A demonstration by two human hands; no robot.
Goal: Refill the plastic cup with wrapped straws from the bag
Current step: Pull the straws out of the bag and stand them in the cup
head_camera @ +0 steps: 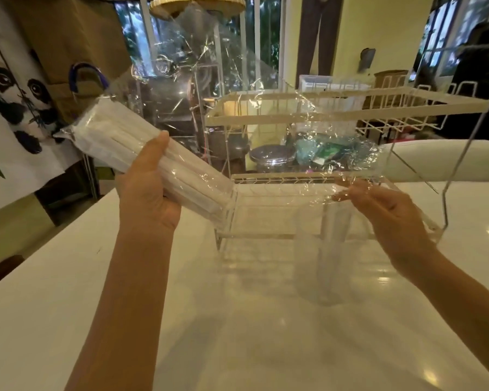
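A clear crinkled plastic bag is held up over the white counter, spread wide between my two hands. Its left end holds a tight bundle of white wrapped straws, tilted up to the left. My left hand is closed around that bundle through the bag. My right hand pinches the bag's open edge at the right. Seen through the film, a clear plastic cup stands upright on the counter below my right hand, with a couple of wrapped straws standing in it.
A cream wire two-tier rack stands on the white counter behind the bag. A panda-print cloth hangs at the left. A dark lidded pot and green packets sit beyond the rack. A thin metal wire frame rises at the right.
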